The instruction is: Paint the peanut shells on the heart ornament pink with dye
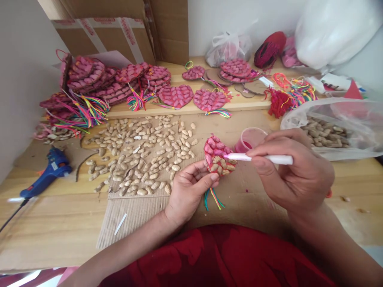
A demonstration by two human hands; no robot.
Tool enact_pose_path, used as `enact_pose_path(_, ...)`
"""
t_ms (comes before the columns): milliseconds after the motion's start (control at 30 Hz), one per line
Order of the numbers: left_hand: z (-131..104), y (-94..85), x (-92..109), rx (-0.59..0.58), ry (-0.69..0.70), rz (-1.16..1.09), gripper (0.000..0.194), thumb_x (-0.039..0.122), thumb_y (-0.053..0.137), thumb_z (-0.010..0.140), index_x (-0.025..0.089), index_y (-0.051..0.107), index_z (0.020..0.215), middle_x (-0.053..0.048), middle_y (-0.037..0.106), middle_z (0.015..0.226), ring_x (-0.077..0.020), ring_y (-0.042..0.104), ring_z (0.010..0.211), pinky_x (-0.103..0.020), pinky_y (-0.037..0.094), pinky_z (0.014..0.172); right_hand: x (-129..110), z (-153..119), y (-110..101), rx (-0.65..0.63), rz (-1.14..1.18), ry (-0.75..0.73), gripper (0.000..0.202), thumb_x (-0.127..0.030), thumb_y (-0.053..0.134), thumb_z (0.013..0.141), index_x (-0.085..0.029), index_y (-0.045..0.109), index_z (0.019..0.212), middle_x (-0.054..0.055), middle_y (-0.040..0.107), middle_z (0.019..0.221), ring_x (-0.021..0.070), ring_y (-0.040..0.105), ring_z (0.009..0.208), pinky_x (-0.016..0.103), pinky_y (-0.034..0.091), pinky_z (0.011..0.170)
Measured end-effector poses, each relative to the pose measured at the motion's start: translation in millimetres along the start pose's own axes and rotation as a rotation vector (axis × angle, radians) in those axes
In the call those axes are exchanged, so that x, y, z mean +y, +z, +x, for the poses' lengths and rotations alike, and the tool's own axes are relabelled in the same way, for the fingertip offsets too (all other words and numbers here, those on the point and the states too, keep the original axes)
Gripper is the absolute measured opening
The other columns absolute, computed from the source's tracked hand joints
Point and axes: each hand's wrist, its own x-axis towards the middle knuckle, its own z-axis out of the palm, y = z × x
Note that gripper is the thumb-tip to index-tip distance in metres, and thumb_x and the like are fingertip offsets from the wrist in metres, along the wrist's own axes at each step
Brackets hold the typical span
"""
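Between the thumb and fingers of my left hand (191,189) is a small peanut-covered ornament (220,157) with a tassel of coloured strings (214,198) hanging below it. Its upper peanuts are painted pink, while the lower ones are still bare tan shell. My right hand (295,171) grips a white-handled paintbrush (269,158), whose pink tip touches the peanuts on the ornament. Just behind the brush stands a clear plastic cup (251,140) with pink paint in its bottom, partly hidden by my right hand.
Loose peanuts (146,159) spread over cardboard to the left. A blue glue gun (48,173) lies at far left. Finished pink ornaments (176,96) line the raised shelf behind. A plastic bag of peanuts (326,131) sits at right, below coloured strings (302,93).
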Motion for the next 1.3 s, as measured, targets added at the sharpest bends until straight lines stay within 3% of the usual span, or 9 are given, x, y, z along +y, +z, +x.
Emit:
enact_pose_path(300,-0.4,1.9,2.4,-0.009,-0.003,-0.002,0.029,0.02,0.081,0.074,0.018,0.075,0.102,-0.005,0.075,0.092,-0.0108,0.068,0.075,-0.02,0.057,0.07,4.4,-2.5,2.1,-0.064,-0.079,-0.013,0.01,-0.023,0.068,0.081,-0.029,0.066,0.089,0.0,0.069,0.074,0.023,0.064,0.089,0.042,0.048,0.083)
enact_pose_path(933,-0.1,0.3,0.8,0.0,0.003,0.012,0.03,0.023,0.081,0.073,0.019,0.075,0.102,-0.006,0.076,0.095,-0.0129,0.069,0.08,-0.022,0.057,0.071,6.6,-1.6,4.4,0.046,-0.03,0.049,0.011,-0.02,0.07,0.078,-0.026,0.067,0.087,0.0,0.069,0.077,0.0209,0.063,0.084,0.039,0.048,0.079)
enact_pose_path(1300,0.7,1.0,3.8,0.018,-0.004,-0.051,0.025,0.02,0.08,0.074,0.019,0.075,0.099,-0.005,0.075,0.098,-0.0118,0.068,0.083,-0.02,0.056,0.072,6.9,-1.6,0.8,-0.013,-0.004,-0.004,0.011,-0.018,0.07,0.076,-0.025,0.066,0.084,0.0,0.067,0.071,0.0215,0.064,0.086,0.038,0.049,0.082)
